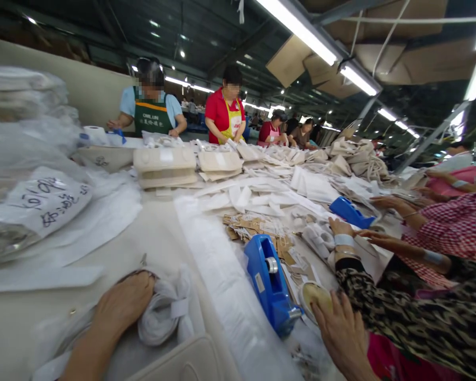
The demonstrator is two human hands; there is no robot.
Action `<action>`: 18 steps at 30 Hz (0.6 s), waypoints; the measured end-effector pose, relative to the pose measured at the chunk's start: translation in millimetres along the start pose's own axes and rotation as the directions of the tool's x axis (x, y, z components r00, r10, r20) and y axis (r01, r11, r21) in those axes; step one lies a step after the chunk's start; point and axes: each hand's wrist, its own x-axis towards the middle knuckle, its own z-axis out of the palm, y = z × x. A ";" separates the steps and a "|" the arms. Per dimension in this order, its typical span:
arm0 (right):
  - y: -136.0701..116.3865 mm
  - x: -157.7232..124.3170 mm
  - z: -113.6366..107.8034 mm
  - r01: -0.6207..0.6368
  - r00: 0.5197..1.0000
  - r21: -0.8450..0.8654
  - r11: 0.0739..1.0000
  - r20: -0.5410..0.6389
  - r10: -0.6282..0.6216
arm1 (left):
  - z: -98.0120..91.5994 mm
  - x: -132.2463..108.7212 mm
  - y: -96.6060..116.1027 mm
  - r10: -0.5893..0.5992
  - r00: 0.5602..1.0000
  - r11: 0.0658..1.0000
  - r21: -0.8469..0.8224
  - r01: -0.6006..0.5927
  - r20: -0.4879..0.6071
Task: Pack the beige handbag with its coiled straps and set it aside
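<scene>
My left hand (125,299) is closed, fingers curled down beside a coiled strap wrapped in white tissue (161,317). A small pointed metal tip (143,259) sticks out past the knuckles; what the fingers hold is hidden. Below lies a beige bag (182,362), cut off by the lower edge. On the right, my right hand (341,328) has its fingers stretched out and apart, the fingertips against a yellowish tape roll (314,297). Just left of that roll stands a blue tape dispenser (267,286).
Brown tags (257,227) lie beyond the dispenser, near a second blue dispenser (351,211). Plastic-wrapped bundles (35,196) pile up at left. Beige bags (166,161) line the table's far side. A co-worker's camouflage sleeve (400,312) reaches in close at right; other people work across the table.
</scene>
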 end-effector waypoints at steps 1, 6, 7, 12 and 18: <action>2.2 0.0 2.1 0.019 1.000 -0.016 1.000 0.000 -0.019 | -4.0 -0.8 2.9 0.000 0.999 1.000 0.017 -0.001 0.034; -46.1 38.4 -38.4 0.043 0.973 0.236 0.971 -0.232 0.013 | -16.3 -3.4 11.0 -0.028 0.997 0.999 0.025 0.026 0.066; -65.2 49.5 -47.1 0.142 0.971 0.341 0.929 -0.232 -0.063 | -17.9 -3.8 11.4 -0.034 0.997 0.999 0.022 0.032 0.065; -169.7 86.5 -34.9 0.334 0.939 0.520 0.786 -0.109 -0.327 | -21.6 -6.1 9.3 -0.009 0.998 1.000 -0.019 0.011 0.057; -220.9 92.9 22.8 0.336 0.887 0.429 0.838 0.154 -0.435 | -13.0 -5.9 1.4 -0.011 1.000 0.990 -0.140 0.011 -0.004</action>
